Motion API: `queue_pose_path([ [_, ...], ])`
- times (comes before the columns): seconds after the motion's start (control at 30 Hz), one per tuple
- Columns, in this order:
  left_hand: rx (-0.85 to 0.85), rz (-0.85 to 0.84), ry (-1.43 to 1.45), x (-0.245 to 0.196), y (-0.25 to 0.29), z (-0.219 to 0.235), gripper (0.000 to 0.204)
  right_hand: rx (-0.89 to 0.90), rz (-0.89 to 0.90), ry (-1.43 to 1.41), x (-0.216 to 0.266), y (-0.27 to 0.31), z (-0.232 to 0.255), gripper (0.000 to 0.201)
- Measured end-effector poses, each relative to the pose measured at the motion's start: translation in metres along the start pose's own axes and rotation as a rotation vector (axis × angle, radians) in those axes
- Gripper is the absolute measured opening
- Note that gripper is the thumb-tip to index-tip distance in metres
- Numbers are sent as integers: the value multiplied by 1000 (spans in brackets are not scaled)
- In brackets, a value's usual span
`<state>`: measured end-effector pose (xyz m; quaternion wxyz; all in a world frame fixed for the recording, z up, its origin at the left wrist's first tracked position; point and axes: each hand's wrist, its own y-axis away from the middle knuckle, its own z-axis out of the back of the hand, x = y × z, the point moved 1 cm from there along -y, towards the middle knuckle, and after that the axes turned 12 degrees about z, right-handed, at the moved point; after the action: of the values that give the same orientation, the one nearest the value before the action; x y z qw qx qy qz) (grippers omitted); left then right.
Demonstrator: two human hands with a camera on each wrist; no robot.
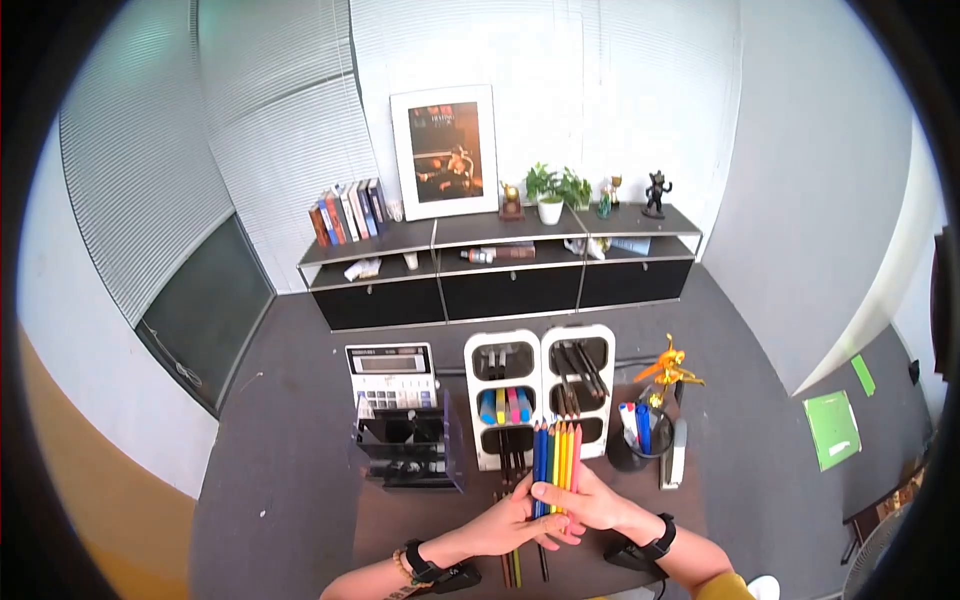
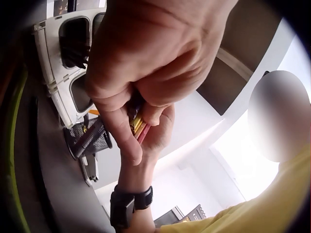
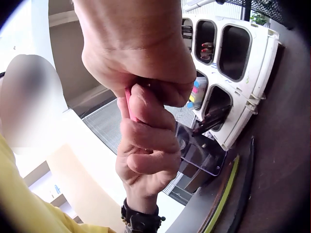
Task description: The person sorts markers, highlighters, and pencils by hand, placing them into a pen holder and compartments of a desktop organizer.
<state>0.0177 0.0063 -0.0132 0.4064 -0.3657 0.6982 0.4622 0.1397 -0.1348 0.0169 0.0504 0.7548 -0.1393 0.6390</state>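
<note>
Both hands hold one bundle of colored pencils (image 1: 556,462) upright above the table, tips up, with blue, green, yellow, orange and pink showing. My left hand (image 1: 508,524) grips the lower part from the left. On the other side, my right hand (image 1: 597,499) wraps the bundle, its thumb across the front. Fingers hide the lower ends; in the left wrist view yellow and red pencils (image 2: 140,130) peek out between the hands. Under the hands lie a green pencil (image 3: 223,194), a black pencil (image 3: 247,184) and a brown one on the dark tabletop.
Just beyond the hands stands a white organizer (image 1: 538,400) with markers and dark pens in its compartments. To its left are a calculator (image 1: 392,375) and a clear holder (image 1: 408,445). A mesh pen cup (image 1: 640,440), stapler (image 1: 675,455) and golden figurine (image 1: 672,368) stand right.
</note>
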Motion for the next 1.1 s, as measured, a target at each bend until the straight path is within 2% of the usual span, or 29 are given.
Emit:
queue_pose_path([
  [0.03,-5,-14,-14,1,-1,3,61,-3,-33,-5,8,-1,-2,28],
  [0.1,8,-31,-3,4,-2,9,59,-6,-21,5,-10,-8,5,26],
  [0.17,4,-65,-47,7,-2,14,53,14,88,51,-14,-15,6,24],
  [0.27,1,-93,95,9,0,14,40,34,71,62,-2,-21,3,23],
  [0.33,86,-132,96,11,-1,20,29,51,71,73,1,-27,1,23],
  [0.4,91,-128,71,9,4,24,29,83,149,41,0,-34,-2,22],
  [0.47,108,-113,28,-2,9,23,32,93,138,31,9,-41,-8,21],
  [0.63,172,-117,-12,3,11,36,36,73,168,39,19,-57,-16,21],
  [0.93,269,27,51,6,13,28,34,37,111,82,28,-51,-15,21],
  [1.0,306,-16,13,5,13,30,39,30,104,76,31,-52,-16,21],
  [1.1,331,19,40,10,13,31,40,30,89,69,28,-51,-16,22],
])
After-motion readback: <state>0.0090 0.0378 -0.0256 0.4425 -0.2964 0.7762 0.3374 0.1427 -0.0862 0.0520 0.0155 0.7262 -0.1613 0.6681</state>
